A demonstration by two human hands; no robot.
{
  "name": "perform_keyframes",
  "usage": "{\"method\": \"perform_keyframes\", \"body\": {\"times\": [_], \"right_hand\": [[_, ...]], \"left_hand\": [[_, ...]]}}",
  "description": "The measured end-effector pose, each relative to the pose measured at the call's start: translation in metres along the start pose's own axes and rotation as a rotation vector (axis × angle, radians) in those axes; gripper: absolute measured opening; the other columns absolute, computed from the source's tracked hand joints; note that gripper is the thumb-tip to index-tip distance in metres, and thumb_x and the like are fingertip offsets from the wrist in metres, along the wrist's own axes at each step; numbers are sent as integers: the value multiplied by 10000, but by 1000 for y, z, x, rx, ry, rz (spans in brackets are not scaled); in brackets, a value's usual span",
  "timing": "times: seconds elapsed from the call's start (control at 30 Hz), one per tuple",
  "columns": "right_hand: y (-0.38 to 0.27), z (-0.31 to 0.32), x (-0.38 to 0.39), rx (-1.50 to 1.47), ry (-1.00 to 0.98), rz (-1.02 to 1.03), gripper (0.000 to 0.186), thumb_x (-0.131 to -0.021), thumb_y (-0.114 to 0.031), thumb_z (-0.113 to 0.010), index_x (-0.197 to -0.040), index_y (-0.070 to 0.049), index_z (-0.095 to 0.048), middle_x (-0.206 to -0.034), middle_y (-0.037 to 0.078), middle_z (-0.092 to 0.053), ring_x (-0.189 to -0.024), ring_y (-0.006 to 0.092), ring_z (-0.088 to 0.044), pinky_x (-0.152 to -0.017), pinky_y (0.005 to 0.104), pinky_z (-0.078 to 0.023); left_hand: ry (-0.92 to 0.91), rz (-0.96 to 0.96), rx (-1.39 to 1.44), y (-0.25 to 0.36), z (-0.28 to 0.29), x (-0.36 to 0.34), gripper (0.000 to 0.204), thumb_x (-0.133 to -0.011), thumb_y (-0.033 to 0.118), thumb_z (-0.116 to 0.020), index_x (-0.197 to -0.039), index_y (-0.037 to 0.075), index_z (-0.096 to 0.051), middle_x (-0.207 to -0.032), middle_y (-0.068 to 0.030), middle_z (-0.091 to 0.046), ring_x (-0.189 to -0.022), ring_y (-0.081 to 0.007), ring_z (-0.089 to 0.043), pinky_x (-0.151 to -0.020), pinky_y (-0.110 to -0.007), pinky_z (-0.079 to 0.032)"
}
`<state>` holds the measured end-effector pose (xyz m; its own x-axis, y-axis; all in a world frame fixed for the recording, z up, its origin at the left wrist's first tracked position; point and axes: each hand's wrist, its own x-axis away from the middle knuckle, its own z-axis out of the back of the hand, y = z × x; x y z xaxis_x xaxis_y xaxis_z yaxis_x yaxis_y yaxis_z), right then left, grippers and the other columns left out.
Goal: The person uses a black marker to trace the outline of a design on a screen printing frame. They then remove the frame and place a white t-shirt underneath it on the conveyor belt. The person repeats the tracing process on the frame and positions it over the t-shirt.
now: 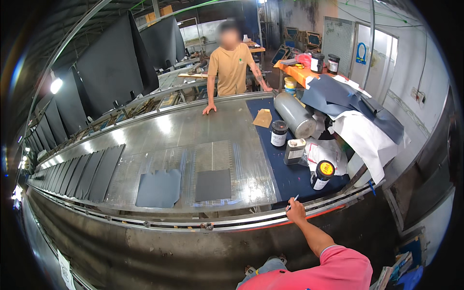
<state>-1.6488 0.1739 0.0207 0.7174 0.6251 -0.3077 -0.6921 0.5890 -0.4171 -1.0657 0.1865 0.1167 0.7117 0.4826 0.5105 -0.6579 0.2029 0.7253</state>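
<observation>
My right hand (296,212), at the end of a bare forearm below a pink sleeve, is closed around a slim pen (296,198) with a light upper end. It is over the metal rail at the table's near edge, beside dark blue cloth (268,145). A black jar with a yellow lid (323,175) stands just beyond it to the right. Farther back are a pale square can (294,151) and a black jar with a white label (279,133). My left hand is not in view.
Dark sheets (158,188) lie on the long metal table (193,125); several more line its left part. Across it, a person in a tan shirt (231,70) leans on the edge. A grey cylinder (295,115) and draped white sheets (362,133) are at right.
</observation>
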Motion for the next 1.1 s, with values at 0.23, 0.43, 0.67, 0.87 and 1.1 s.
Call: {"method": "perform_keyframes", "body": {"times": [0.23,0.43,0.67,0.87,1.1], "right_hand": [[-6,4,-3,8,-27,-4,301,-849,-154,-683,-1109,-39,-585,-918,212,-685,-913,425,-663,-822,545,-506],[-4,1,-1,-4,14,13,283,-860,-174,-672,-1114,-83,-587,-929,212,-683,-906,447,-662,-818,561,-514],[-5,2,-2,26,-26,-2,358,-845,-155,-690,-1161,-18,-589,-931,210,-686,-930,416,-660,-838,535,-505],[-3,3,-5,-2,19,20,268,-858,-171,-671,-1099,-86,-589,-918,211,-681,-902,446,-661,-825,567,-512],[-4,3,-1,-5,-36,-18,263,-858,-168,-678,-1087,-82,-582,-931,213,-676,-903,443,-660,-816,562,-514]], "left_hand": [[-2,17,2,2,3,3,500,-805,270,-743,-1274,146,-621,-878,-244,-717,-782,-426,-691,-702,-540,-555],[-6,22,0,1,1,5,478,-804,281,-750,-1248,139,-643,-881,-245,-718,-790,-431,-692,-709,-544,-554],[-7,27,-4,2,-2,7,455,-802,295,-759,-1217,131,-668,-885,-245,-719,-800,-436,-692,-717,-550,-552],[3,26,-6,4,-4,7,437,-802,307,-766,-1191,125,-690,-888,-245,-719,-809,-441,-692,-724,-554,-551],[8,26,-9,3,-9,9,418,-800,321,-774,-1161,117,-716,-891,-245,-720,-818,-446,-692,-731,-559,-550]]}}
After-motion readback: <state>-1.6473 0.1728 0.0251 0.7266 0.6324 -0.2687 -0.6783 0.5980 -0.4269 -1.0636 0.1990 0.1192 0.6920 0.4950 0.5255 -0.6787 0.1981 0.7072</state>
